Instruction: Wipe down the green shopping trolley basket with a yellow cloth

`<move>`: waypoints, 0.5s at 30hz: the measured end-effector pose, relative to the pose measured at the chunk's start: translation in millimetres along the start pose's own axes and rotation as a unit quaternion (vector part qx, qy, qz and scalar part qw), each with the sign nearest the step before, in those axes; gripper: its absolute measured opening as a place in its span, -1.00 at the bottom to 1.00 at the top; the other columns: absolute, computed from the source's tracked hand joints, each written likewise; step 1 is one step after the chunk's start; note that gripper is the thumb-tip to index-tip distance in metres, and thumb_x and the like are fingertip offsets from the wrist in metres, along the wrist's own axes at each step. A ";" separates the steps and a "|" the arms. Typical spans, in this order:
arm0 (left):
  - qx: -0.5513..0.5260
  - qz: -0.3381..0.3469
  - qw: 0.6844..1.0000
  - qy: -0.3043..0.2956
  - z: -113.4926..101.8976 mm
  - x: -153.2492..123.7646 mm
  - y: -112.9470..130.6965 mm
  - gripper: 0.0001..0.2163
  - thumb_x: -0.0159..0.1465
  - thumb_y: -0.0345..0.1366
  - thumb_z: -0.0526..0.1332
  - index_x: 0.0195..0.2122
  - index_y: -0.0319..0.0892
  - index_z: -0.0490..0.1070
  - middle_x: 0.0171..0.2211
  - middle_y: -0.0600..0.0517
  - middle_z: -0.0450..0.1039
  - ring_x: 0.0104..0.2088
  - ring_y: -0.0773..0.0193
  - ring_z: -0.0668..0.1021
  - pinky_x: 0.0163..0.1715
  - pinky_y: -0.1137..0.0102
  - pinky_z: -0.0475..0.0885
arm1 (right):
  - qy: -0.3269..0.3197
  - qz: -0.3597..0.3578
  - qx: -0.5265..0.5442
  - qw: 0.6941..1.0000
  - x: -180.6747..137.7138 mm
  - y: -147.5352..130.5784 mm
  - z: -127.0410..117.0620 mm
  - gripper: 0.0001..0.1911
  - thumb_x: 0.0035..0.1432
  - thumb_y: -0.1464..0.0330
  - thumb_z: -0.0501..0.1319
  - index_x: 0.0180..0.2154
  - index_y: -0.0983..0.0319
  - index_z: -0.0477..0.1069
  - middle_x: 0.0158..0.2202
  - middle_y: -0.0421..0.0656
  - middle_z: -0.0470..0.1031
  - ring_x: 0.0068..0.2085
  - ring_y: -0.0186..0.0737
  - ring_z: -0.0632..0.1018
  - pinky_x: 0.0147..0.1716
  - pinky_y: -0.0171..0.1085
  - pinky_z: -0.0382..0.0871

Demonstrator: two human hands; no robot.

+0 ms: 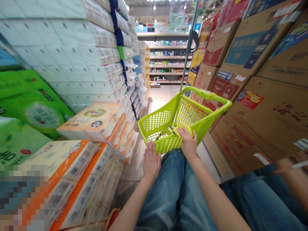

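A lime-green plastic shopping basket (pixel 166 120) stands on the aisle floor just beyond my knee. My right hand (pixel 189 142) rests on its near rim, fingers curled over a yellow-green grip or pad (pixel 182 129) there. My left hand (pixel 151 160) lies flat on my blue-jeaned knee, fingers stretched out toward the basket, holding nothing. The basket's long handle pole (pixel 190 45) rises behind it. I cannot make out anything solid inside the basket.
Stacked tissue packs (pixel 96 118) and white paper-roll bales (pixel 72 41) wall the left side. Brown cartons (pixel 264 106) pile high on the right. The narrow tiled aisle (pixel 161 96) runs ahead to stocked shelves (pixel 166 57).
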State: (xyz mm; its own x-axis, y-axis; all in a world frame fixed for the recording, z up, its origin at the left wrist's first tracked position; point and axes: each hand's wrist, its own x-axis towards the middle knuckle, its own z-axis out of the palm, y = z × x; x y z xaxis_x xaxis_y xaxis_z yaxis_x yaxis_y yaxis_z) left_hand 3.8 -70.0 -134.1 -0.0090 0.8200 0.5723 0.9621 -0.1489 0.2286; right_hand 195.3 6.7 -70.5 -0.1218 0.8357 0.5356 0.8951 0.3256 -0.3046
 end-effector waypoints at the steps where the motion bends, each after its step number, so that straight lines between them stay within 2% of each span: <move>1: -0.001 -0.001 1.000 0.003 0.4 -0.2 0.2 -0.38 0.40 -0.31 -0.02 0.41 -0.32 -0.29 0.38 -0.24 -0.02 0.39 0.04 0.04 0.30 0.08 0.17 | 0.003 0.012 -0.001 1.000 -1.2 -7.0 3.5 -0.29 0.03 0.67 -0.01 0.19 0.11 0.31 0.22 -0.20 0.39 0.28 -0.21 0.32 0.32 0.06 -0.21; 3: -0.004 -0.002 1.000 0.006 2.7 -1.3 -1.1 -0.37 0.40 -0.32 -0.02 0.41 -0.32 -0.30 0.38 -0.25 -0.01 0.39 0.04 0.05 0.29 0.08 0.18 | -0.002 0.012 0.009 1.000 -8.9 -32.2 13.9 -0.31 0.05 0.68 -0.01 0.19 0.13 0.31 0.22 -0.18 0.39 0.28 -0.20 0.31 0.32 0.04 -0.22; 6: -0.005 0.003 1.000 0.001 8.6 -4.5 -6.2 -0.36 0.38 -0.36 -0.02 0.41 -0.32 -0.32 0.37 -0.27 0.01 0.39 0.02 0.06 0.28 0.06 0.21 | -0.035 -0.044 0.049 0.997 -26.9 -78.7 30.0 -0.36 0.13 0.65 -0.01 0.20 0.12 0.29 0.23 -0.19 0.37 0.29 -0.23 0.29 0.33 0.00 -0.25; 9: -0.005 0.014 1.000 -0.002 12.8 -6.8 -11.2 -0.36 0.36 -0.38 -0.01 0.41 -0.32 -0.29 0.35 -0.30 0.06 0.37 -0.01 0.11 0.27 0.03 0.23 | -0.054 -0.094 0.083 0.991 -38.1 -100.3 34.6 -0.41 0.20 0.60 0.01 0.22 0.12 0.26 0.25 -0.18 0.35 0.30 -0.25 0.28 0.34 -0.03 -0.26; 11: -0.006 0.017 1.000 -0.001 12.4 -6.4 -11.9 -0.36 0.37 -0.36 -0.01 0.41 -0.32 -0.28 0.35 -0.31 0.06 0.37 -0.02 0.10 0.27 0.02 0.22 | -0.065 -0.129 0.091 0.985 -37.0 -90.2 29.3 -0.39 0.20 0.59 0.01 0.24 0.08 0.24 0.24 -0.19 0.36 0.29 -0.26 0.29 0.34 -0.02 -0.28; 13: -0.007 0.016 1.000 0.001 9.7 -4.8 -10.3 -0.37 0.39 -0.33 -0.02 0.41 -0.33 -0.28 0.36 -0.29 0.02 0.38 0.00 0.07 0.27 0.03 0.20 | -0.069 -0.149 0.086 0.983 -29.9 -64.2 19.7 -0.35 0.18 0.62 -0.01 0.24 0.04 0.23 0.24 -0.22 0.36 0.29 -0.27 0.30 0.34 0.01 -0.30; 15: -0.007 0.014 1.000 0.000 6.4 -2.8 -7.3 -0.38 0.40 -0.33 -0.03 0.41 -0.32 -0.30 0.38 -0.27 -0.01 0.39 0.02 0.04 0.29 0.05 0.18 | -0.053 -0.124 0.069 0.988 -19.6 -32.2 9.4 -0.30 0.13 0.66 -0.03 0.24 0.03 0.23 0.23 -0.22 0.37 0.29 -0.27 0.30 0.33 0.05 -0.29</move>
State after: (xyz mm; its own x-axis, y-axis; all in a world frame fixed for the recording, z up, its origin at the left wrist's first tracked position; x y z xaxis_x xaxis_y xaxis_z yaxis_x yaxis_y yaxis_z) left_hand -1.5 -67.7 -142.4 0.0183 0.8155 0.5784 0.9579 -0.1800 0.2236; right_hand 164.8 -16.1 -78.6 -0.3812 0.7616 0.5240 0.7661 0.5775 -0.2821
